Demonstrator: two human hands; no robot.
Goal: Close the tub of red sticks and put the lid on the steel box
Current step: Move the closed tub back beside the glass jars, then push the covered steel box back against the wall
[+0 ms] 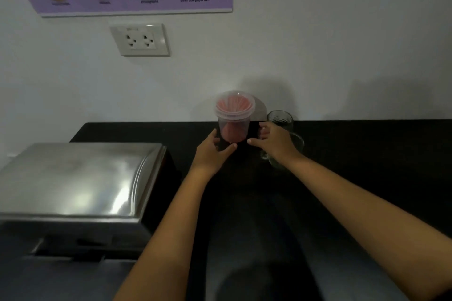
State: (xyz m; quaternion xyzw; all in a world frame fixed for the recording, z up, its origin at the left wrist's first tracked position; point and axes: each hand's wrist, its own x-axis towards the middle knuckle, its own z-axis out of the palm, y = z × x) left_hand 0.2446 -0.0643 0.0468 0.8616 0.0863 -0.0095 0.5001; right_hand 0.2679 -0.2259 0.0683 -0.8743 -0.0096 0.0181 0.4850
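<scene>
A clear tub (234, 127) of red sticks (231, 105), its lid (234, 101) seated on top, is seen upright at the back of the black counter (367, 144), beside a glass mug (281, 129). It is flanked low down by the left hand (212, 151) and right hand (274, 139), both loosely spread; contact cannot be told. The steel box (80, 178) is placed well left, lid on.
</scene>
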